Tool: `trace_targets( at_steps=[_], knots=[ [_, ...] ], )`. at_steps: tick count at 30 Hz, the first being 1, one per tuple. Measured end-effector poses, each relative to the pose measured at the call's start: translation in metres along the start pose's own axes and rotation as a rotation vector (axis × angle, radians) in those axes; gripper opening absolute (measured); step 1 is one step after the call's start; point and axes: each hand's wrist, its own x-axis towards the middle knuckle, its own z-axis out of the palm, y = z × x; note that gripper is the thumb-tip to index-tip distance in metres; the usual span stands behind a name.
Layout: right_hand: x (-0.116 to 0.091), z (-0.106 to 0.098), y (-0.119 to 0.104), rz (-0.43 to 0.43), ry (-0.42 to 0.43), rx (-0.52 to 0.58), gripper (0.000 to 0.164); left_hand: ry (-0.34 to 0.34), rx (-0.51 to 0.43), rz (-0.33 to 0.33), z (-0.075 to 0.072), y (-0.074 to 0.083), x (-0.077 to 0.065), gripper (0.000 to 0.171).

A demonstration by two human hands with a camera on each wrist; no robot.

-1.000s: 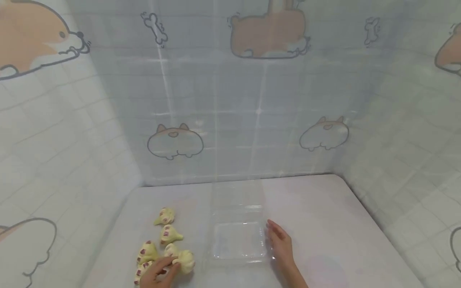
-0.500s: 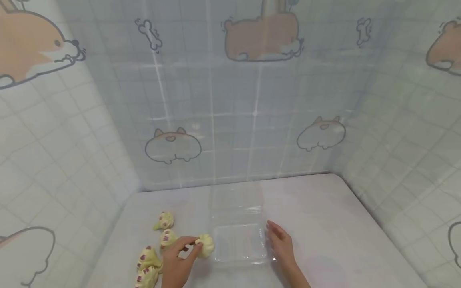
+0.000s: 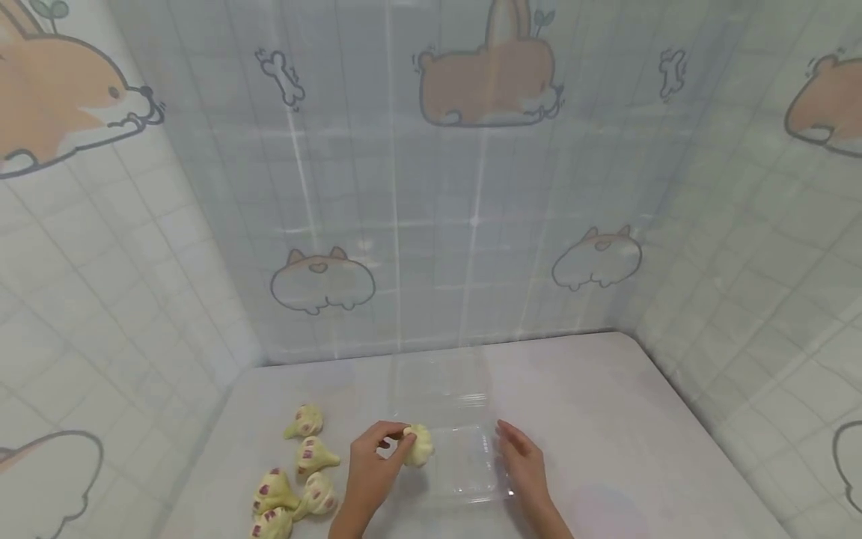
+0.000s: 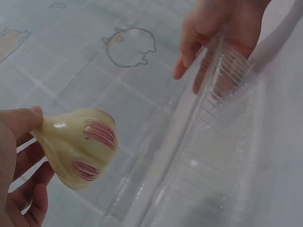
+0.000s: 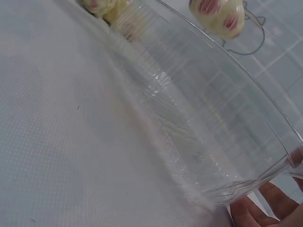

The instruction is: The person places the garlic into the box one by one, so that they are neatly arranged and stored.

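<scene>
In the head view my left hand [image 3: 373,464] pinches a garlic bulb [image 3: 420,446] by its stem, above the left part of a clear plastic container [image 3: 471,458]. Purple-streaked and pale yellow, the bulb [image 4: 87,146] points its round end toward the container in the left wrist view. At the container's right side is my right hand [image 3: 528,463], its fingers fairly straight and against the outer wall. The right wrist view has these fingers [image 5: 279,201] at the container's end, partly cut off by the frame.
Several more garlic bulbs [image 3: 315,455] lie in a loose group on the left of the table. The container's transparent lid [image 3: 441,374] lies folded back behind it. Walls with dog drawings [image 3: 323,281] enclose the table [image 3: 579,404] at the back and sides.
My left hand has lifted the garlic bulb from the group and carried it right, over the container. My right hand stays at the container's side. The head view has tilted up slightly.
</scene>
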Motion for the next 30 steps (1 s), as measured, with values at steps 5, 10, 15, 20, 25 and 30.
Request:
trace_targets(
  at_steps=[5, 10, 15, 20, 25, 30],
  knots=[
    [0.001, 0.002, 0.002, 0.014, 0.002, -0.020, 0.035, -0.001, -0.018, -0.017, 0.014, -0.008, -0.003, 0.012],
    [0.003, 0.001, 0.001, 0.007, -0.003, -0.014, 0.035, -0.024, -0.032, -0.056, 0.028, -0.011, 0.002, 0.013],
    [0.007, -0.002, -0.001, 0.002, -0.015, -0.001, 0.035, -0.038, -0.043, -0.062, 0.040, -0.011, 0.011, 0.014],
    [0.009, -0.007, -0.004, -0.005, -0.001, -0.011, 0.035, -0.091, -0.058, -0.065, 0.055, -0.008, 0.019, 0.011],
    [0.006, -0.006, -0.004, -0.005, -0.006, 0.003, 0.035, -0.141, -0.051, -0.062, 0.067, -0.006, 0.025, 0.011],
    [0.003, -0.004, 0.001, -0.028, -0.020, 0.012, 0.035, -0.190, -0.075, -0.083, 0.077, -0.006, 0.026, 0.010]
  ],
)
